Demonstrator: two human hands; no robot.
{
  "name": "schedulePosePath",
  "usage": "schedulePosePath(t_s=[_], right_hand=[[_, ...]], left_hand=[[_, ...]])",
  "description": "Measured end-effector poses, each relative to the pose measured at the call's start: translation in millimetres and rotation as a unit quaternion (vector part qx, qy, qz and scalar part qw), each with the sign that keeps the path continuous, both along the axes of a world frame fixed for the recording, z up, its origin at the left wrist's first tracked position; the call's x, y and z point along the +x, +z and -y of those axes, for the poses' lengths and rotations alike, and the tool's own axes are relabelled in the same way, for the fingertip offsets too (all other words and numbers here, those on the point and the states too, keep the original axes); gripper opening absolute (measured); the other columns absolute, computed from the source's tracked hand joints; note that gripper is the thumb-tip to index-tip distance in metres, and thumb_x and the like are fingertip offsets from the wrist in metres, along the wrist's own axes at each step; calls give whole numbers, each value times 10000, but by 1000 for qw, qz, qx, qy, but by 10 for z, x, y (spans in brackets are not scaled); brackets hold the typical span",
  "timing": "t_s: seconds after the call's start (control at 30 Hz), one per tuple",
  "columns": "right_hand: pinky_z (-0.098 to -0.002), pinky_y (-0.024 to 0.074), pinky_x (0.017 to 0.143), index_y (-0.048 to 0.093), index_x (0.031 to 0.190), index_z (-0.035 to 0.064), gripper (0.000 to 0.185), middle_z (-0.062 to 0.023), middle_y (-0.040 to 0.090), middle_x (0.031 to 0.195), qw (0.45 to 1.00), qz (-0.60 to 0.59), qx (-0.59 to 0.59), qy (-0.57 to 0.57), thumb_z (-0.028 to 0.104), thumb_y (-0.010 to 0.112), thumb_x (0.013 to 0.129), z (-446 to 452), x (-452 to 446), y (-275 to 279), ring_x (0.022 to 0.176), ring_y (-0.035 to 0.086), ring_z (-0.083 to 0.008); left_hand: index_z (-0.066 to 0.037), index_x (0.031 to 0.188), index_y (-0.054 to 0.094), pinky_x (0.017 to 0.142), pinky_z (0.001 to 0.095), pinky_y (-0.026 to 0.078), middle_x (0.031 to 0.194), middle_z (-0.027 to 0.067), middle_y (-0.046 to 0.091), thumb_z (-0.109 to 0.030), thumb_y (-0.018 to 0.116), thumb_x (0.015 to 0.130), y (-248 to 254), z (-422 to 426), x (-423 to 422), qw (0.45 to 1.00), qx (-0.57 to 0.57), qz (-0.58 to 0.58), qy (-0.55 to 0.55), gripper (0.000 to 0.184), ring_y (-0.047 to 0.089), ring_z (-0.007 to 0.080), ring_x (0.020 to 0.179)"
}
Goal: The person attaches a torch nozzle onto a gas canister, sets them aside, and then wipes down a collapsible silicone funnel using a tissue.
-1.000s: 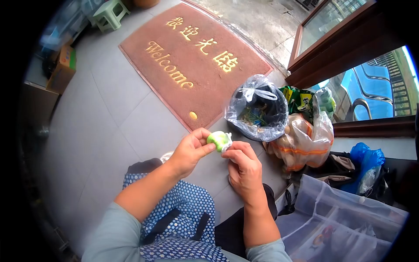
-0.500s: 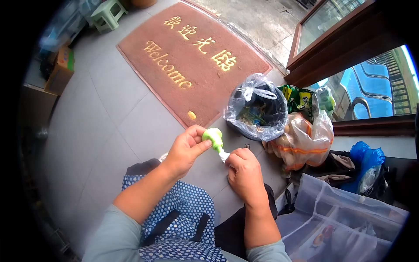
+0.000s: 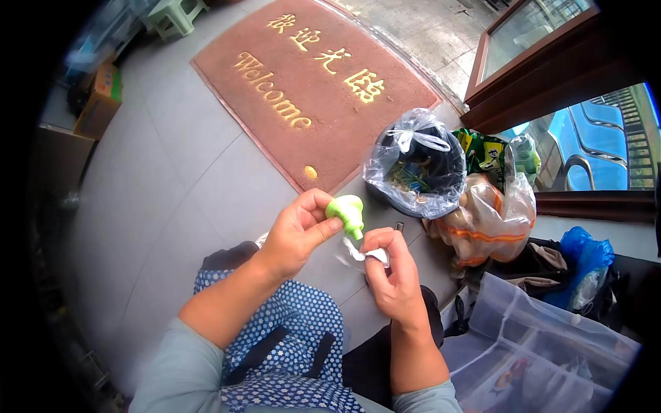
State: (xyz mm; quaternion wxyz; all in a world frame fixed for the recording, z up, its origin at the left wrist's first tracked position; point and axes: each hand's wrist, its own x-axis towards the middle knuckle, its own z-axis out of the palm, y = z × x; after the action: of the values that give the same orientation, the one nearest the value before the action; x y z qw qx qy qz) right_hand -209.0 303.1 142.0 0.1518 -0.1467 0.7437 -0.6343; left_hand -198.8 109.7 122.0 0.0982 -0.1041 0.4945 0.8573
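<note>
My left hand (image 3: 297, 230) pinches a light green funnel-shaped plastic piece (image 3: 346, 212) by its wide end, the narrow stepped tip pointing down and to the right. Close beside that tip, my right hand (image 3: 391, 272) is closed on a crumpled white tissue (image 3: 376, 257). Part of the tissue hangs out to the left of the fingers and looks blurred. From this angle I cannot tell whether it touches the green tip. Both hands are held above my lap, over a blue flowered apron (image 3: 303, 316).
A lined trash bin (image 3: 447, 196) with scraps stands just beyond my right hand. Beside it sits a plastic bag with orange stripes (image 3: 492, 230). A red welcome mat (image 3: 275, 151) lies ahead by the doorway. A sheer white mesh cover (image 3: 537, 344) is at lower right.
The tissue, earlier around the green piece's narrow tip, has come down and right with my right hand, baring the tip. My left hand keeps its pinch. The view has shifted slightly.
</note>
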Motion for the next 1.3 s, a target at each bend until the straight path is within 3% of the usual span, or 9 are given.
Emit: schedulePosePath(t_s=[0.03,0.07,0.37,0.8,0.97,1.1,1.17,1.3], right_hand=[[-261,449,708,530,1044,23,184,-49,562,937,982,168,-82,-9,-32,568,873,-8,26,18,831,536,-112],[-208,408,695,506,1090,40,159,-1,529,944,965,227,-133,-2,75,581,954,9,32,34,818,476,-46],[-187,421,663,531,1052,30,124,-16,633,845,938,281,-202,0,75,601,961,16,67,6,756,545,-42],[-186,433,656,545,988,34,106,-21,641,823,943,278,-180,-19,103,622,964,3,54,40,745,567,-45],[-188,436,665,544,997,33,116,-26,640,818,935,279,-219,-13,133,602,986,14,59,-1,742,567,-52],[-199,438,683,541,1013,29,124,-33,646,828,943,279,-182,-1,148,575,1000,-8,52,-20,754,569,-63],[-212,441,698,541,1025,23,116,-48,653,837,898,349,-268,-6,139,536,1011,-19,41,-63,761,574,-75],[-226,444,721,540,1046,16,126,-69,662,866,904,334,-268,10,131,498,1017,-16,39,-34,787,581,-86]], left_hand=[[-17,1088,558,912,280,488,1068,62,649,-27,609,949,7,4,5,1000,6,-25,1,149,615,111,1003],[-17,1088,558,912,280,488,1068,62,649,-27,609,949,15,-3,18,1000,8,-22,0,149,615,111,1003],[-25,1073,549,911,293,495,1058,76,654,-4,595,957,46,-51,62,996,-8,-90,-23,126,628,130,1014],[-27,1052,543,902,291,497,1044,78,650,7,604,948,41,-96,59,995,-30,-93,-34,126,627,131,996],[-29,1035,530,904,300,499,1041,83,647,8,602,948,45,-91,49,997,-6,-76,-33,119,628,137,985],[-25,1055,536,903,298,501,1051,85,651,2,593,955,-2,-76,59,996,-24,-80,-41,118,630,138,1000],[-21,1076,542,904,297,503,1063,89,656,-2,588,959,-10,-63,57,995,-20,-86,-41,128,633,140,1018],[-18,1076,546,906,300,503,1059,87,651,-2,589,958,-2,-64,54,994,-26,-93,-46,126,631,143,1014]])
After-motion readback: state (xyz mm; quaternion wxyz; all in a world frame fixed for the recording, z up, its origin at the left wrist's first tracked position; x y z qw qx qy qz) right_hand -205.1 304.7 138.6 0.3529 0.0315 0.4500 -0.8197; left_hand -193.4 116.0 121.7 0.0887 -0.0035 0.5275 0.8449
